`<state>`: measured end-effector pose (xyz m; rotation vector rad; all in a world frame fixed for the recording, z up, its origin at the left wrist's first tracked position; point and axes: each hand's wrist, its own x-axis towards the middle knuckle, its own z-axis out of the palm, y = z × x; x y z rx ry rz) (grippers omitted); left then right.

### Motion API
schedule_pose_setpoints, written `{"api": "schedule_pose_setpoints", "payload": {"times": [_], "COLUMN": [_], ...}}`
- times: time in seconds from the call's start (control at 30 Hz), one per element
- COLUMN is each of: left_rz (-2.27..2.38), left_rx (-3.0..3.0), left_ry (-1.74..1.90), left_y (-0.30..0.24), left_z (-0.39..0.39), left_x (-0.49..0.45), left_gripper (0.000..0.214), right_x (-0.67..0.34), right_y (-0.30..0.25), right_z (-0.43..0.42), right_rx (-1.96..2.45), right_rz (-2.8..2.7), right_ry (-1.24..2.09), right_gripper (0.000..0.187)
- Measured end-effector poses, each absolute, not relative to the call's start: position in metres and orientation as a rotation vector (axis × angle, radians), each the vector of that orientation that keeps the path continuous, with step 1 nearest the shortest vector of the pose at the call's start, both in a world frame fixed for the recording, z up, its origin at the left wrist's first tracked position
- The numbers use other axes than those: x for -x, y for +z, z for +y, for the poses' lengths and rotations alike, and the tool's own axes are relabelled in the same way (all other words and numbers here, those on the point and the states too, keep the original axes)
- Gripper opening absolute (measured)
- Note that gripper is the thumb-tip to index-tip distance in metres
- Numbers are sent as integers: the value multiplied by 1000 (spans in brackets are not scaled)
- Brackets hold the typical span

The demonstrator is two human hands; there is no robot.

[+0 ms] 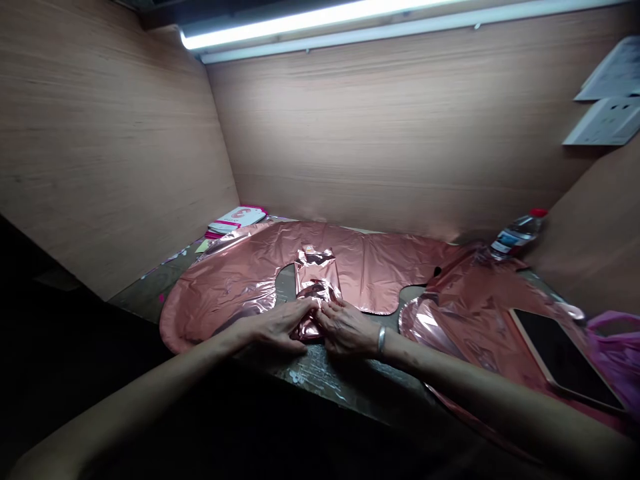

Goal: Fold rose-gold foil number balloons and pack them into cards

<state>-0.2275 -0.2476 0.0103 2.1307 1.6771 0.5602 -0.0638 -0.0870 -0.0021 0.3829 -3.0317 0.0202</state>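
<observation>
Head view: in the centre of the frame, the left hand (273, 330) and right hand (347, 330) meet fingertip to fingertip. Both have their fingers curled and closed onto the near end of a folded foil strip (317, 277). The strip runs away from the hands and lies in the cut-out of a flat foil balloon (235, 280), which is spread across the bench (320, 377). A bracelet (381, 340) sits on the right wrist.

To fold well here, I judge the thumbs should pin the crease flat against the bench. The fingers should roll the foil evenly from both sides, so the strip stays straight and trapped air is pushed towards its far end.

At centre right lies a second foil sheet (450, 313) with a phone (560, 360) on it. A pink bag (617, 347) is at the right edge, a water bottle (517, 235) at the back, and a stack of cards (235, 220) left of centre.
</observation>
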Motion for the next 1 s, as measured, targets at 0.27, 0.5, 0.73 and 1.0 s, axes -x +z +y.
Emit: {"api": "schedule_pose_setpoints", "payload": {"times": [0.27,0.5,0.73,1.0], "left_rz": [1719,1893,1963,1975], "left_rx": [-2417,-2176,-1945,-1935], "left_ry": [671,907,1185,1286], "left_y": [-12,-20,-18,-22], "left_z": [-265,-246,-232,-201], "left_x": [228,235,216,206], "left_gripper": [63,25,21,20], "right_x": [63,62,61,48], "right_y": [-16,-10,-15,-12], "right_z": [-72,-67,-69,-60], "right_rx": [-384,-297,34,145], "right_rz": [-2949,-2988,-2792,-2599], "right_ry": [136,293,467,812], "right_gripper": [50,68,45,35]}}
